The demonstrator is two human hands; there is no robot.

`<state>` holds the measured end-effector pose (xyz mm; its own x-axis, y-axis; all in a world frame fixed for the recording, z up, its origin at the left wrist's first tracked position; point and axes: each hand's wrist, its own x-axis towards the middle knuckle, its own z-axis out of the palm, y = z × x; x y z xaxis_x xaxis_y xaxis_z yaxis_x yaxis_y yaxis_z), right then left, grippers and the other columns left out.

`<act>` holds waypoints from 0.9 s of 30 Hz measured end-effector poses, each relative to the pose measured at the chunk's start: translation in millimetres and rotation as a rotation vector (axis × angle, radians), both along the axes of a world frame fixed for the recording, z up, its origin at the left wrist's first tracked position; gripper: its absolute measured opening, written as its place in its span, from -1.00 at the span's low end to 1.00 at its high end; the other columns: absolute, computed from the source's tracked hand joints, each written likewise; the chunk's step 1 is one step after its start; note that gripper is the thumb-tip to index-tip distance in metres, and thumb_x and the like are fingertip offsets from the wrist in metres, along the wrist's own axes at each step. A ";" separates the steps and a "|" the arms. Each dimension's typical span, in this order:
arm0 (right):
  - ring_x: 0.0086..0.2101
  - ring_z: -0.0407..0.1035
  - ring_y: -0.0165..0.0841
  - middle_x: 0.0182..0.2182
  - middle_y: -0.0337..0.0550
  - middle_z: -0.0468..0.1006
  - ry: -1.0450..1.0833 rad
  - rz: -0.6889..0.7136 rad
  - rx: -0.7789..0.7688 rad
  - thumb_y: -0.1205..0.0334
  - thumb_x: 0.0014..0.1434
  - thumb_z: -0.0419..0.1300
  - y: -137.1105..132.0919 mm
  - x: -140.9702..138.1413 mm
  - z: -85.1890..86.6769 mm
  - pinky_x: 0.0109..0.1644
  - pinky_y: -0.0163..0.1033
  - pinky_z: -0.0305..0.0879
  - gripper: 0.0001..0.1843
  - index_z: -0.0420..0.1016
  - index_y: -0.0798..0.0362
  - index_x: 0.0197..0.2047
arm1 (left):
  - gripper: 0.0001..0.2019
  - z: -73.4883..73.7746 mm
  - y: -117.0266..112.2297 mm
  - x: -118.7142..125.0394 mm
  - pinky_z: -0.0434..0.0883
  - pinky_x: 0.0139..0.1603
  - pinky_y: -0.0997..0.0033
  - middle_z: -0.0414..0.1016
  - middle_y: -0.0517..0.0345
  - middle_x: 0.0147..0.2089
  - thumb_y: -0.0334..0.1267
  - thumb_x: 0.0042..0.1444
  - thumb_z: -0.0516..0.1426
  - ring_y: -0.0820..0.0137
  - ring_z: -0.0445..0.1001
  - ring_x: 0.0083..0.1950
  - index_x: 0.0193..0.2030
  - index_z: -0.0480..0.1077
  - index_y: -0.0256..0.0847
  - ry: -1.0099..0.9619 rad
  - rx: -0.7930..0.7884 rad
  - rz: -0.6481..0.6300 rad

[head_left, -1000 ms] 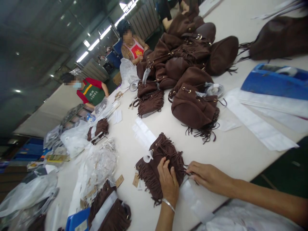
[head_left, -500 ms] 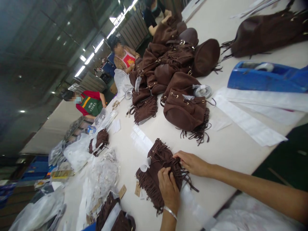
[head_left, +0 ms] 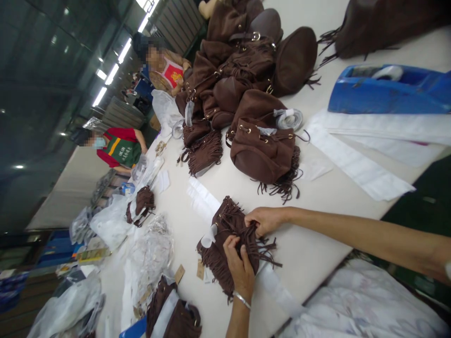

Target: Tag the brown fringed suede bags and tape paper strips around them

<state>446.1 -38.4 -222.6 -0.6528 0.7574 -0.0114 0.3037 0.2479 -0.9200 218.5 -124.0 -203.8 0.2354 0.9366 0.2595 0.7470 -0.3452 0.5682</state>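
A small dark brown fringed bag lies on the table in front of me. A white curled strip rests on it, and a tan tag sits at its left side. My left hand, with a silver bracelet at the wrist, lies on the bag, thumb and fingers apart. At the bag's right side, my right hand is closed, pinching the fringe; the fingertips are partly hidden. Loose strands hang out below the right hand.
Brown drawstring bags are heaped across the table. A blue tape dispenser stands over white strips on the right. Crumpled clear plastic and another fringed bag lie left. Co-workers are at the far side.
The view has shifted, so most things on the table appear farther left and higher. My right hand has curled its fingers more tightly at the fringe. The left hand stays on the bag.
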 end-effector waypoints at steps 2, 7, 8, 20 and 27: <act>-0.42 0.33 -0.44 -0.43 -0.34 0.48 0.007 -0.001 0.011 0.32 -0.08 0.32 -1.6 1.8 -0.7 -0.40 -0.40 0.12 -0.74 0.49 0.07 -0.25 | -0.79 -1.3 0.5 0.2 0.28 0.22 0.06 0.30 -0.10 0.10 -0.28 0.35 -0.03 0.22 0.30 0.19 0.05 0.30 -0.20 0.003 -0.007 0.001; -0.30 0.34 -0.35 -0.31 -0.18 0.48 -0.030 -0.189 0.175 0.45 0.02 0.15 -43.6 -9.8 -6.9 -0.22 -0.30 0.18 -0.81 0.42 0.08 -0.25 | -0.78 -2.1 2.1 0.3 0.29 0.21 0.05 0.32 -0.10 0.09 -0.25 0.34 -0.02 0.20 0.32 0.18 0.04 0.33 -0.20 -0.008 -0.009 0.021; -0.28 0.34 -0.33 -0.29 -0.14 0.47 -0.062 -0.257 0.236 0.47 0.03 0.11 -55.7 -13.9 -8.8 -0.18 -0.28 0.20 -0.81 0.40 0.09 -0.25 | -0.79 -2.0 2.4 0.4 0.29 0.21 0.06 0.32 -0.10 0.09 -0.25 0.34 -0.02 0.20 0.32 0.18 0.04 0.33 -0.19 -0.009 -0.012 0.024; -0.16 0.38 -0.30 -0.16 -0.18 0.51 0.180 -0.111 -0.158 0.40 -0.07 0.24 -23.6 1.5 1.3 -0.04 -0.23 0.30 -0.52 0.45 0.06 -0.01 | -0.79 -2.6 0.8 -0.4 0.27 0.23 0.07 0.31 -0.10 0.10 -0.27 0.35 -0.02 0.22 0.30 0.20 0.06 0.30 -0.19 -0.013 -0.016 0.000; -0.42 0.32 -0.46 -0.39 -0.26 0.49 0.197 -0.033 -0.433 0.24 0.03 0.22 3.7 -9.9 -6.8 -0.37 -0.39 0.26 -0.78 0.47 0.13 -0.22 | -0.80 -2.9 0.9 1.3 0.30 0.21 0.07 0.34 -0.09 0.08 -0.26 0.35 -0.01 0.22 0.33 0.18 0.04 0.31 -0.19 -0.012 -0.007 0.022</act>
